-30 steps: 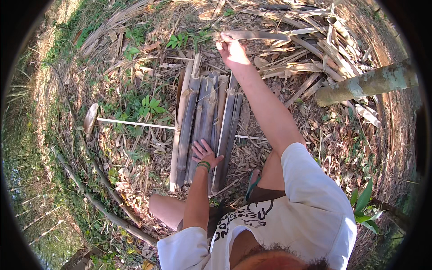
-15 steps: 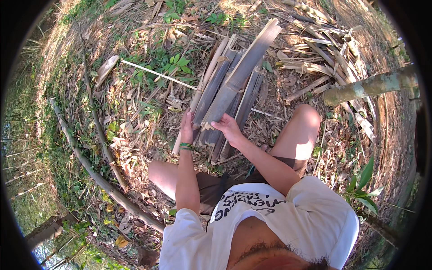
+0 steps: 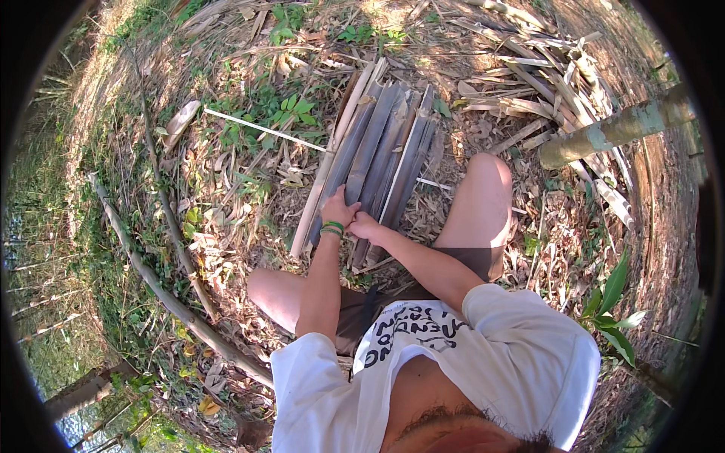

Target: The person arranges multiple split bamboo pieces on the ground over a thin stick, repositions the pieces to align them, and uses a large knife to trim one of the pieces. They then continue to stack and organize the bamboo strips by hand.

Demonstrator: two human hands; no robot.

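Head view shows a person crouched on leaf-littered ground [image 3: 249, 196], both knees bent, arms reaching forward to a stack of split bamboo slats [image 3: 381, 155]. The slats lie side by side on the ground directly ahead of the person, between the knees at their near ends and running away toward the upper part of the picture, slightly fanned at the far end.

Left hand [image 3: 340, 211] rests on the near end of the slats at the left side of the stack, fingers curled over a slat edge; a green band sits on the wrist. Right hand [image 3: 365, 225] lies just beside the left, touching the same near ends, its grip closed around a slat. Both hands are in contact with the stack.

A thin pale stick [image 3: 264, 130] lies on the ground to the left of the stack, its far end reaching the stack's left edge. A thick bamboo pole [image 3: 612, 130] crosses the right side, above a loose heap of dry bamboo strips [image 3: 544, 83]. A long bare branch [image 3: 162, 291] runs along the ground at the left. Green leafy weeds [image 3: 291, 109] grow near the stack's far left corner.
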